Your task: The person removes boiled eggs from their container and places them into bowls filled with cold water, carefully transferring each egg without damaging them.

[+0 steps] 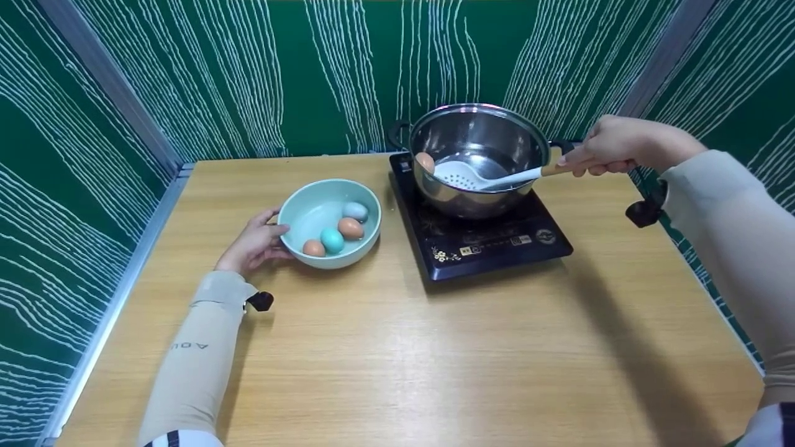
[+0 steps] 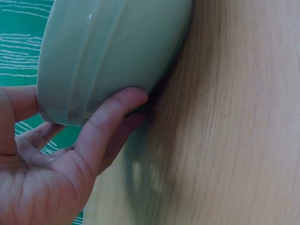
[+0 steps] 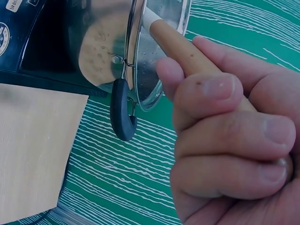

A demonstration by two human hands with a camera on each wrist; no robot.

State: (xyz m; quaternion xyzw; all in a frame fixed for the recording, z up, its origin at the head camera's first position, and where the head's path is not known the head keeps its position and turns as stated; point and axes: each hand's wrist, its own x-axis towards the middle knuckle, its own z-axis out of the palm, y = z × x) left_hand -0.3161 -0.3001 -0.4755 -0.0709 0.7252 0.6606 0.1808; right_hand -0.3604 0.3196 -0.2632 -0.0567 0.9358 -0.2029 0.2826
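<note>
My left hand [image 1: 258, 242] holds the pale green bowl [image 1: 304, 205] by its left side, thumb at the rim and fingers against the outer wall [image 2: 108, 56]. Several eggs lie in the bowl, among them a brown egg [image 1: 351, 228], a turquoise egg [image 1: 331, 239] and a pale blue egg [image 1: 355, 212]. My right hand [image 1: 612, 146] grips the wooden handle [image 3: 180, 44] of a white slotted spoon [image 1: 459, 176], its head inside the steel pot [image 1: 472, 202]. Another brown egg [image 1: 425, 162] is by the spoon's tip at the pot's left wall; whether it rests on the spoon I cannot tell.
The pot stands on a black induction cooker [image 1: 497, 248] at the back of the wooden table [image 1: 397, 347]. Dark side handles [image 3: 121, 110] stick out from the pot. Green walls [image 1: 335, 74] with white lines enclose the back and sides.
</note>
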